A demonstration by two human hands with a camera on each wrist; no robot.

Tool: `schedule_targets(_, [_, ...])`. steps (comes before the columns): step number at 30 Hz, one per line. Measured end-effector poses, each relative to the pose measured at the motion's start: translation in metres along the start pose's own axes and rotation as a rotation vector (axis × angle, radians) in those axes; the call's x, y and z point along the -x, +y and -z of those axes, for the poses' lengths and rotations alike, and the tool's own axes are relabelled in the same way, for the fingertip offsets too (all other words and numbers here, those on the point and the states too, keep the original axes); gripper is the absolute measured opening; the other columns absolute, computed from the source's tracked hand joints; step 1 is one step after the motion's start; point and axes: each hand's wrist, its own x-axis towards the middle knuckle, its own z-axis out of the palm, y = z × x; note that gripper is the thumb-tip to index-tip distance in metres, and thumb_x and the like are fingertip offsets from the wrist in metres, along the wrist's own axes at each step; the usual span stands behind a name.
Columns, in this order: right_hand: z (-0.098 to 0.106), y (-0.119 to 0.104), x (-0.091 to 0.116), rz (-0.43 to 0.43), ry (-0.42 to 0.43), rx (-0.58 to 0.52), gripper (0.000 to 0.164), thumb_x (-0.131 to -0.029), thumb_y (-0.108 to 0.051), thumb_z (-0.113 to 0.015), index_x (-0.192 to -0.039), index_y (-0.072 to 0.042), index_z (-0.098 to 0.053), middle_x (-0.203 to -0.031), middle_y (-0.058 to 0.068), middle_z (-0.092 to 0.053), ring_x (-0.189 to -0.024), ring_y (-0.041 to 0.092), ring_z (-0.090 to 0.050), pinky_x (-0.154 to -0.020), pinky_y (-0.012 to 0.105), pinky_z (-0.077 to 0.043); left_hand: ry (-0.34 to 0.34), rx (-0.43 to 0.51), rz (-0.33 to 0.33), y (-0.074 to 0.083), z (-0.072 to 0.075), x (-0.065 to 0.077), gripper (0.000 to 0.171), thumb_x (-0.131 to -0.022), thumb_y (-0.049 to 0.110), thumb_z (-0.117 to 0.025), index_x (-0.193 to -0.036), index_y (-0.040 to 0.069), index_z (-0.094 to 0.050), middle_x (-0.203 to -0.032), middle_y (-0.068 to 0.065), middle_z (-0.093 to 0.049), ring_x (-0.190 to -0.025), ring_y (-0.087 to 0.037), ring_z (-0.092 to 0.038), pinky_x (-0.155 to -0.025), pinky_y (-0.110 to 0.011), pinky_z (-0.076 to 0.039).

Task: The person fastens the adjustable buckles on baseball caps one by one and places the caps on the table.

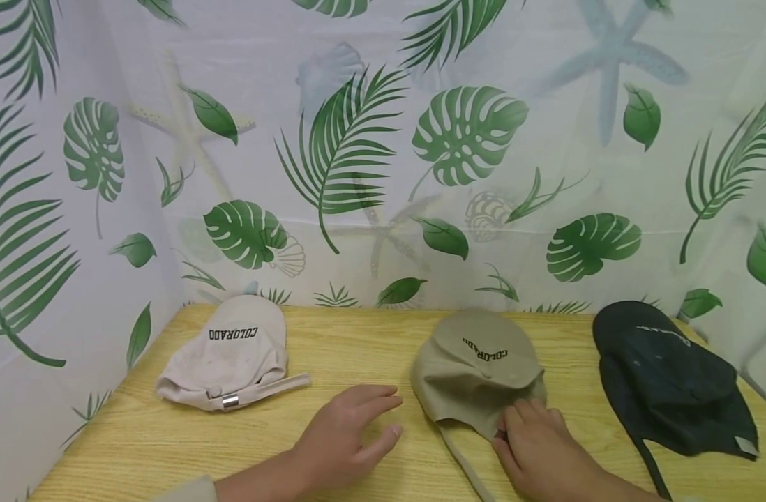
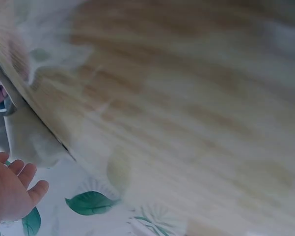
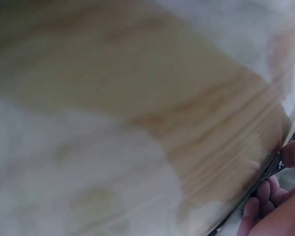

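An olive-khaki baseball cap (image 1: 477, 376) lettered COLORADO lies in the middle of the table, brim toward the back wall, its strap trailing to the front. My right hand (image 1: 540, 446) pinches the cap's near right edge, thumb below and fingers curled over it. In the right wrist view, the curled fingers of the right hand (image 3: 272, 201) grip the dark edge of the fabric. My left hand (image 1: 348, 436) hovers just left of the cap with fingers loosely extended and nothing held. The left wrist view shows the left hand (image 2: 12, 187) with spread fingers near the grey-green cap (image 2: 32, 135).
A pale beige COLORADO cap (image 1: 232, 355) with a metal strap buckle lies at the left. At the right rests a dark navy cap (image 1: 665, 383), its strap hanging toward the front. A leaf-print cloth (image 1: 370, 153) stands behind the wooden table (image 1: 351, 341) and along both sides.
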Motion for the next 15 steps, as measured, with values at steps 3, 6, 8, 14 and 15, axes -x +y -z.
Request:
schedule_targets(3, [-0.002, -0.005, -0.002, 0.021, 0.021, 0.004, 0.016, -0.088, -0.029, -0.059, -0.082, -0.024, -0.046, -0.079, -0.01, -0.038, -0.074, 0.009, -0.035, -0.064, 0.028, -0.022, 0.012, 0.028, -0.041, 0.005, -0.003, -0.004, 0.03, -0.09, 0.029, -0.057, -0.114, 0.013, -0.066, -0.118, -0.001, -0.064, -0.11, -0.014, -0.06, -0.091, -0.032, -0.049])
schedule_targets(6, [-0.003, -0.011, -0.005, 0.047, 0.043, 0.01, 0.016, -0.088, -0.029, -0.06, -0.082, -0.025, -0.046, -0.079, -0.011, -0.038, -0.074, 0.008, -0.034, -0.065, 0.028, -0.023, 0.0, 0.06, -0.073, 0.009, -0.007, -0.007, 0.029, -0.09, 0.028, -0.057, -0.112, 0.011, -0.067, -0.116, -0.002, -0.065, -0.11, -0.014, -0.059, -0.092, -0.03, -0.048])
schedule_targets(8, [-0.004, -0.015, -0.007, 0.066, 0.057, 0.015, 0.017, -0.088, -0.029, -0.061, -0.082, -0.024, -0.046, -0.079, -0.011, -0.038, -0.075, 0.009, -0.035, -0.065, 0.028, -0.024, -0.023, 0.075, -0.092, 0.011, -0.01, -0.008, 0.029, -0.089, 0.027, -0.058, -0.111, 0.011, -0.067, -0.116, -0.001, -0.064, -0.111, -0.012, -0.058, -0.093, -0.028, -0.047])
schedule_targets(14, [-0.007, -0.021, -0.011, 0.082, 0.055, 0.035, 0.016, -0.087, -0.03, -0.06, -0.083, -0.024, -0.046, -0.08, -0.01, -0.039, -0.076, 0.009, -0.036, -0.066, 0.028, -0.024, -0.054, 0.036, -0.207, 0.012, -0.019, -0.013, 0.027, -0.084, 0.021, -0.063, -0.109, 0.011, -0.067, -0.116, 0.001, -0.063, -0.112, -0.01, -0.056, -0.096, -0.023, -0.044])
schedule_targets(15, [-0.007, -0.021, -0.011, 0.079, 0.051, 0.036, 0.016, -0.087, -0.031, -0.06, -0.083, -0.024, -0.046, -0.08, -0.01, -0.039, -0.076, 0.009, -0.035, -0.066, 0.028, -0.024, -0.053, 0.02, -0.237, 0.011, -0.021, -0.014, 0.027, -0.082, 0.019, -0.064, -0.108, 0.011, -0.068, -0.115, 0.001, -0.063, -0.112, -0.011, -0.055, -0.096, -0.023, -0.043])
